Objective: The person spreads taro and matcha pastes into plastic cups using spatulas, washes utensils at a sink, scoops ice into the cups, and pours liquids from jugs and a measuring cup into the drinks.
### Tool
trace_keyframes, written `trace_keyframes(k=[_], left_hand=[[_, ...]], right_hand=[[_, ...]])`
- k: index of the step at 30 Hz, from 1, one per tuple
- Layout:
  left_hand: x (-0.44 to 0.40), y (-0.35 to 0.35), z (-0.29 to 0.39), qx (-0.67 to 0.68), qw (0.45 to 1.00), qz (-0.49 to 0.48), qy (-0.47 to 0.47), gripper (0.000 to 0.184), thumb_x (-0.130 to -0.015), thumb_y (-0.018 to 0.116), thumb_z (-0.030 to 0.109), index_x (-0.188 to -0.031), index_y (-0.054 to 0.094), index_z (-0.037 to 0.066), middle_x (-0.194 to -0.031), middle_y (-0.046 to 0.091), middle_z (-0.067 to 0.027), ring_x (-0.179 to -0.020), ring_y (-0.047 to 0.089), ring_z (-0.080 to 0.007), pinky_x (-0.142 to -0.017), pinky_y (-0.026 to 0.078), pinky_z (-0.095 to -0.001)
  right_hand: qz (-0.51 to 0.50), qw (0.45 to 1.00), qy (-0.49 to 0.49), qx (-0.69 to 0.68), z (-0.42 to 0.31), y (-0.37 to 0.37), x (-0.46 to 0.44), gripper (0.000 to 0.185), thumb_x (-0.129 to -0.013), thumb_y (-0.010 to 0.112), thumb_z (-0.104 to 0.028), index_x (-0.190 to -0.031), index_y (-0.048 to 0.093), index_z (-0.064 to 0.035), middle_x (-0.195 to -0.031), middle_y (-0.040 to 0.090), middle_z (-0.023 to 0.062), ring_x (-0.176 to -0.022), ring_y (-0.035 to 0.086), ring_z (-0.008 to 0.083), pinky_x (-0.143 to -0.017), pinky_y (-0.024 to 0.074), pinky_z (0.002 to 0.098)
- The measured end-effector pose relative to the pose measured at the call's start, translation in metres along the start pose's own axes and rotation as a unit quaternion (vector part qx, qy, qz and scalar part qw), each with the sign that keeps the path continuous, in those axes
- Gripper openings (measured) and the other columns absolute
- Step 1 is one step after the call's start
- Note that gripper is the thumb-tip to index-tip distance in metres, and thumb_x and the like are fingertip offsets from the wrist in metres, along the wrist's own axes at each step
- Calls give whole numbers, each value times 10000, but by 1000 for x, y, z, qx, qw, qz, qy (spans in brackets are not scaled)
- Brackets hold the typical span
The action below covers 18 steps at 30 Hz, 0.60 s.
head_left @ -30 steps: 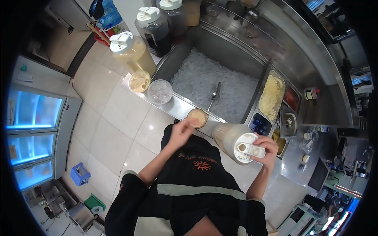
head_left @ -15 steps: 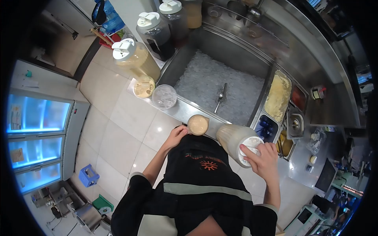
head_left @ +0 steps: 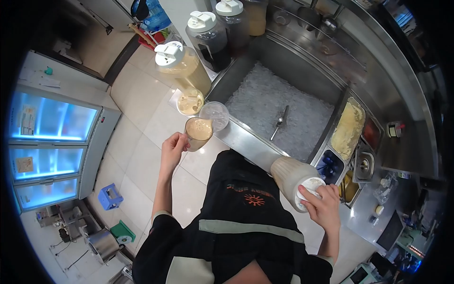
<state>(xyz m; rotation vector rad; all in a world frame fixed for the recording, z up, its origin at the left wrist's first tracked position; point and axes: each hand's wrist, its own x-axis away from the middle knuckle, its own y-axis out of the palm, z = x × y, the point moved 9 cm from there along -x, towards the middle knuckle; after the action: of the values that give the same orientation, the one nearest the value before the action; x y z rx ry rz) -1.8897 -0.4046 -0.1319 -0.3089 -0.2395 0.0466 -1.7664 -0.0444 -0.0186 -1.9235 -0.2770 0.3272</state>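
Note:
My left hand [head_left: 175,146] grips a small clear measuring cup [head_left: 198,129] of light brown liquid, raised beside a plastic cup of ice [head_left: 214,116] on the steel ledge. Next to the ice stands another cup [head_left: 190,102] with pale yellow contents. On the right, my right hand [head_left: 321,203] is closed on the white lid of a large pitcher [head_left: 289,176] with a beige drink inside, at the near edge of the counter. Behind the cups is a pitcher of yellowish drink [head_left: 187,71] with a white lid.
An ice bin [head_left: 279,104] holds a metal scoop [head_left: 280,122]. Dark pitchers [head_left: 211,46] stand at its back left. Topping trays [head_left: 347,128] line its right side. A blue stool [head_left: 110,197] and a glass-door fridge [head_left: 56,118] are at left.
My left hand has taken hold of the measuring cup, lifted it off the ledge and carried it left to the ice cup. My right hand has stayed at the pitcher, its lid now shut.

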Motion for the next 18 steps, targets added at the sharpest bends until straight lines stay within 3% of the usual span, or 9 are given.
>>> trace_keyframes(k=[4, 10, 13, 18], left_hand=[[-15, -6, 6, -67, 998, 8, 3, 301, -847, 486, 222, -657, 554, -3, -558, 532, -21, -516, 468, -61, -479, 380, -204], [-24, -3, 28, -146, 989, 3, -14, 317, -829, 511, 250, -649, 570, -4, -532, 534, -23, -487, 476, -61, -455, 375, -206], [-28, 1, 39, -172, 985, -11, -18, 327, -822, 516, 265, -644, 573, -4, -526, 532, -24, -471, 475, -64, -442, 374, -209], [-38, 9, 55, -208, 977, -42, -27, 338, -817, 524, 290, -665, 589, -6, -518, 535, -29, -450, 482, -74, -424, 376, -218]], right_hand=[[5, 1000, 4, -8, 1, -2, -2, 365, -652, 643, -250, -1015, 612, -231, -647, 371, 25, -624, 414, 193, -678, 304, 329], [52, 989, 71, -122, 25, -6, -4, 418, -569, 708, -232, -955, 620, -100, -613, 497, 42, -591, 447, 207, -677, 310, 319], [114, 975, 105, -157, 44, -13, -17, 408, -533, 733, -206, -900, 621, -70, -683, 578, 72, -628, 483, 217, -676, 320, 314], [130, 973, 132, -138, 53, -14, -75, 342, -546, 732, -181, -848, 618, -69, -769, 616, 85, -673, 524, 225, -690, 330, 309]])
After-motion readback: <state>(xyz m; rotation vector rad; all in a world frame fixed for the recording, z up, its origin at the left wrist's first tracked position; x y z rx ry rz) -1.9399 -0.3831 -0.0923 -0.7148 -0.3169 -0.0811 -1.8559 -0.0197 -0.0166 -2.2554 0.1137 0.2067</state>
